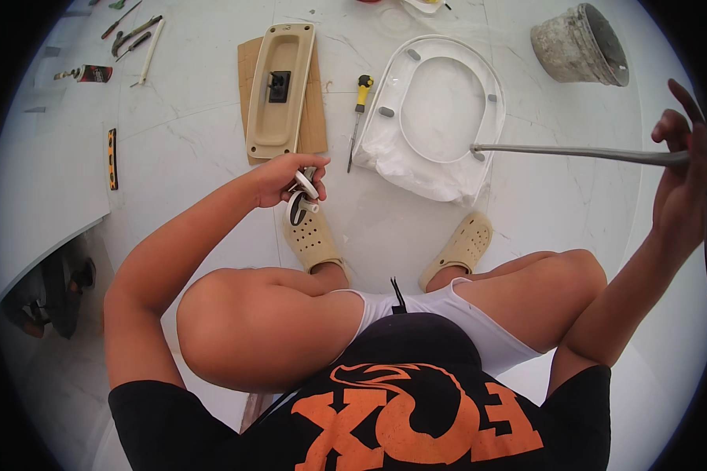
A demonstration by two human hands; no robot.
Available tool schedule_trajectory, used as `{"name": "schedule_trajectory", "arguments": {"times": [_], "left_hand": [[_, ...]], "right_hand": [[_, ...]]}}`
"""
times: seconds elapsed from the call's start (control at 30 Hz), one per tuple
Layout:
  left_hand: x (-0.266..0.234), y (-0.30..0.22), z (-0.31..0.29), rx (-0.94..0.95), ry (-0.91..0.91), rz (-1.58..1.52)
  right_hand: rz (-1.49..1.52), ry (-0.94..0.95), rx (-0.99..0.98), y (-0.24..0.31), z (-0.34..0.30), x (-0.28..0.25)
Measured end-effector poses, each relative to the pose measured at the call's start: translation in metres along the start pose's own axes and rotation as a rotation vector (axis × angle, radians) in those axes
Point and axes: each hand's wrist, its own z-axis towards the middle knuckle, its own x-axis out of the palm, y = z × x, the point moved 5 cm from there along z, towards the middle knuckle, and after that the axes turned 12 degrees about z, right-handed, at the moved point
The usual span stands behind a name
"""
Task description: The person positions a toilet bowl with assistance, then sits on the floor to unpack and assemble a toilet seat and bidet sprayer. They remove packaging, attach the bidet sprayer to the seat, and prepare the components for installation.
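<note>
I am squatting, with beige clogs (313, 239) on my feet. My left hand (284, 177) is closed around small white and black plastic fittings (303, 196); their exact kind is unclear. Out at the right, my right hand (678, 184) grips one end of a long grey rod-like piece (581, 152), some fingers raised. The far end of this piece reaches over the edge of a white toilet seat (491, 71), which lies on the floor partly in clear plastic. Between my left hand and the seat lies a yellow-and-black screwdriver (362, 102).
A beige tray-shaped part (261, 94) with a black piece inside lies on cardboard (313, 129). A stained bucket (565, 47) stands far right. At left are a hammer (133, 33), a can (96, 74) and a spirit level (113, 157). Dark-clothed legs (51, 290) show lower left.
</note>
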Motion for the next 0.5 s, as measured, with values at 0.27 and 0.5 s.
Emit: {"name": "schedule_trajectory", "arguments": {"times": [0.27,0.5], "left_hand": [[0.068,-0.156,0.014,0.457,-0.186,0.575],[0.142,-0.158,0.019,0.463,0.207,0.671]], "right_hand": [[0.683,0.117,0.342,-0.051,-0.033,0.049],[1.067,-0.201,0.5,-0.065,-0.029,0.078]]}}
